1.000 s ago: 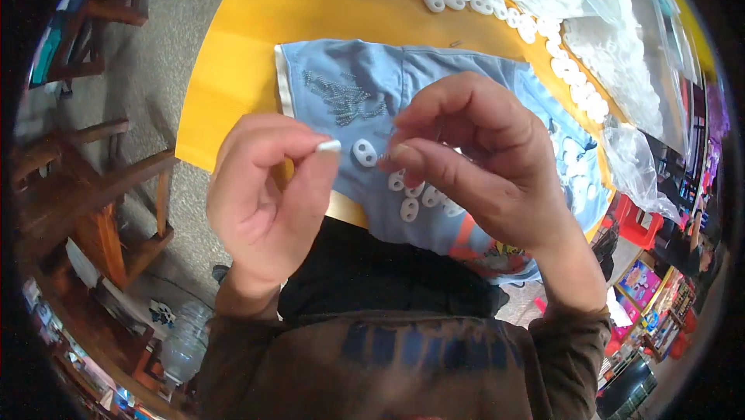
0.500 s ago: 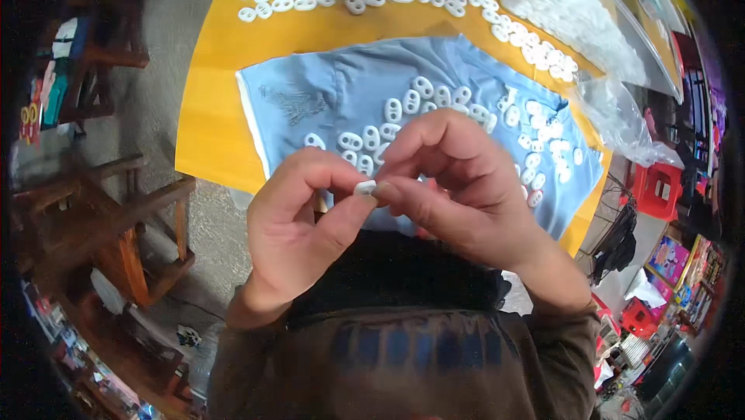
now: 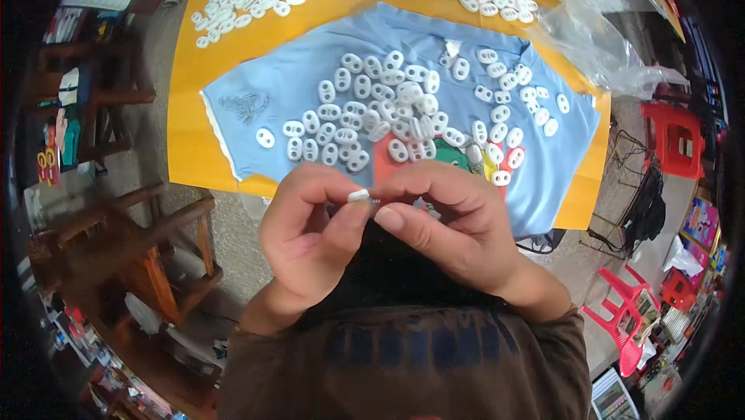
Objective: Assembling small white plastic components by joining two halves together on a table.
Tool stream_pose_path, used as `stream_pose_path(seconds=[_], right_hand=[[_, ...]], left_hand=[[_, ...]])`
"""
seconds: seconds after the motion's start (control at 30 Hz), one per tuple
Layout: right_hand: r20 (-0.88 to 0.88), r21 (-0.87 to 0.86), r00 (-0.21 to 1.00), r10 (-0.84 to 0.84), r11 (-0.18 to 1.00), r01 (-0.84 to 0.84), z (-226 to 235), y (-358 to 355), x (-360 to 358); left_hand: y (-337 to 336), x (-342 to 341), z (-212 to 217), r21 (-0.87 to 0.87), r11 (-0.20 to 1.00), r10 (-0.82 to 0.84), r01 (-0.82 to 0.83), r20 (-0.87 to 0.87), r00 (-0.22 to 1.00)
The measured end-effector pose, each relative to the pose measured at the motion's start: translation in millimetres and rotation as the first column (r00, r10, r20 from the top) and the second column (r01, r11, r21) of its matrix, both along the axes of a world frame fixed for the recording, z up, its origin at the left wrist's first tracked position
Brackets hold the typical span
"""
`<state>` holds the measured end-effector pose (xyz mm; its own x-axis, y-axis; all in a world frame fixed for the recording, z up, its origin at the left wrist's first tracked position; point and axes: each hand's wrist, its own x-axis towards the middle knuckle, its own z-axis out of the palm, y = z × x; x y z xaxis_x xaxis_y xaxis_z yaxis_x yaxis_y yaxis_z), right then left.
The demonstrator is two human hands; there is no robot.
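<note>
Left hand [image 3: 310,237] and right hand [image 3: 446,226], fingers clamped together on small white plastic piece [image 3: 358,196] | held near, above counter [image 3: 186,94] edge | risk: slipping grip drops piece to floor, beyond blue cloth [image 3: 264,102].

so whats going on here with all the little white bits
A person is working over a yellow table with both hands raised close together. The left hand and right hand pinch one small white plastic piece between their fingertips, with what looks like a tiny metal part at its edge. Below them a light blue shirt lies spread flat, covered with many white oval pieces. More of them sit along the table's far side, beside clear plastic bags.
</note>
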<state>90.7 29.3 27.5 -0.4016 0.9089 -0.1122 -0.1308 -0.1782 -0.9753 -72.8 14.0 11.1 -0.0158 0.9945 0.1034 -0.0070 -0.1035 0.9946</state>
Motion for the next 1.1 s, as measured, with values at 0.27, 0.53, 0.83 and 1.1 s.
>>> stream_pose_path(seconds=[0.27, 0.53, 0.83, 1.1], right_hand=[[-0.206, -0.265, 0.969, -0.136, 0.961, 0.079, -1.4, -13.7, 8.0], [-0.291, -0.350, 0.942, -0.170, 0.935, 0.061, 1.1, -15.7, 8.7], [-0.271, -0.331, 0.947, -0.170, 0.941, 0.074, -0.3, -15.5, 7.8], [-0.260, -0.290, 0.951, -0.165, 0.953, 0.086, -3.5, -15.0, 5.4]], left_hand=[[-5.3, 9.2, 2.5, 0.213, 0.975, -0.010, 0.062, -0.239, 0.971], [-11.0, 11.1, 3.8, 0.095, 0.995, -0.036, 0.043, -0.080, 0.996], [-12.1, 9.9, 1.8, 0.094, 0.995, -0.018, 0.027, -0.091, 0.996], [-11.6, 8.5, -0.7, 0.072, 0.997, -0.033, 0.038, -0.079, 0.996]])
